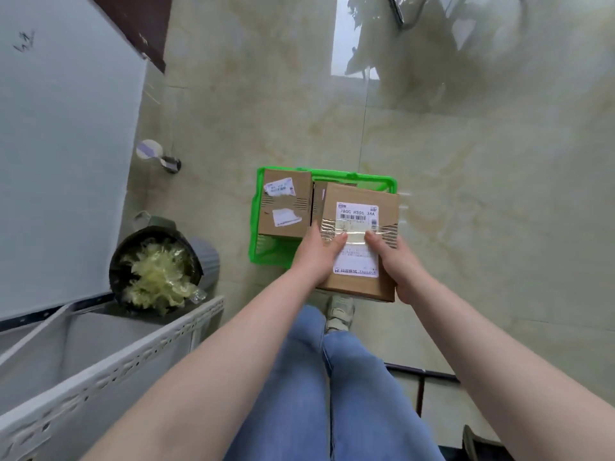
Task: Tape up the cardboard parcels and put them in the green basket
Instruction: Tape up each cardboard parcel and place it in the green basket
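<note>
From the head view, looking straight down, a person stands over a green basket (254,224) that sits on the glossy marbled floor (466,194) near the middle of the picture. Both bare forearms reach forward from six o'clock. The left hand (316,257) and the right hand (396,261) carry a taped cardboard parcel (361,241) between them, just over the basket's five o'clock corner. The left grip wraps the parcel's nine o'clock edge, thumb laid on top; the right grip wraps the three o'clock edge, thumb likewise on top, and both thumb tips rest near the clear tape (354,232) that runs across the lid. A white shipping label (357,214) with a barcode lies under that tape. Whether the parcel touches the basket rim I cannot tell.

At ten o'clock inside the basket lies a second parcel (286,204) with two torn white labels, and a sliver of a third box (318,201) shows between the two.

Toward eight o'clock stands a black bin (156,264) filled with crumpled yellowish tape. Beside it at seven o'clock is a white perforated crate (109,371). A tape roll (149,149) lies on the floor at ten o'clock. Blue jeans (316,377) and one pale shoe (339,311) show below the held parcel.
</note>
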